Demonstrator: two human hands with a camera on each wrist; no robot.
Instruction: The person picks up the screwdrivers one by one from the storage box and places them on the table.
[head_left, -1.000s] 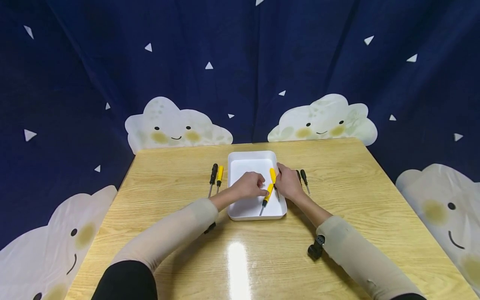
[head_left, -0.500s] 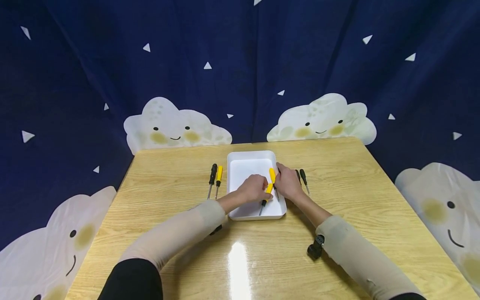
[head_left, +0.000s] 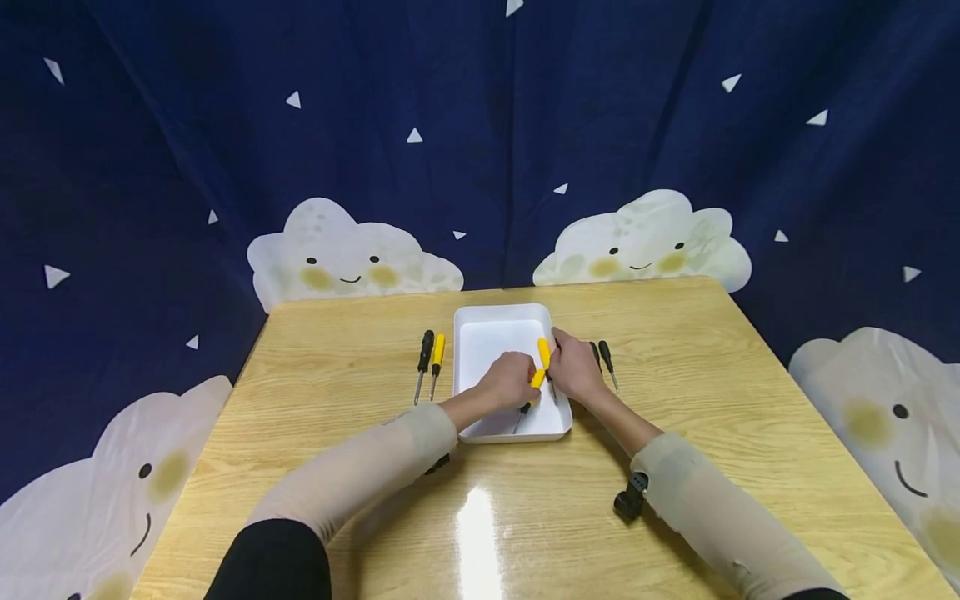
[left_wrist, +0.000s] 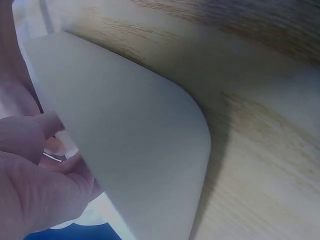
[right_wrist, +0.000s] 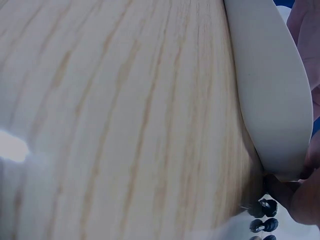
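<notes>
A white tray (head_left: 483,333) stands mid-table; its outer wall fills much of the left wrist view. My left hand (head_left: 510,379) reaches into it and pinches the handle of a yellow screwdriver (head_left: 537,380), whose shaft points down toward the tray's near side. A second yellow screwdriver (head_left: 543,352) lies in the tray's right part, partly behind my right hand (head_left: 576,367). That hand grips the tray's right rim; in the right wrist view a finger shows against the outside of the tray wall (right_wrist: 272,95). The left wrist view hides the held screwdriver.
Left of the tray lie a black screwdriver (head_left: 425,352) and another yellow screwdriver (head_left: 438,352), side by side. Close to my right hand, two black-handled screwdrivers (head_left: 607,353) lie on the wooden table (head_left: 675,367). A dark blue curtain (head_left: 495,150) hangs behind.
My left hand has moved a little right and its fingers have closed on the yellow screwdriver's handle, which has tilted slightly. My right hand stays at the tray's rim.
</notes>
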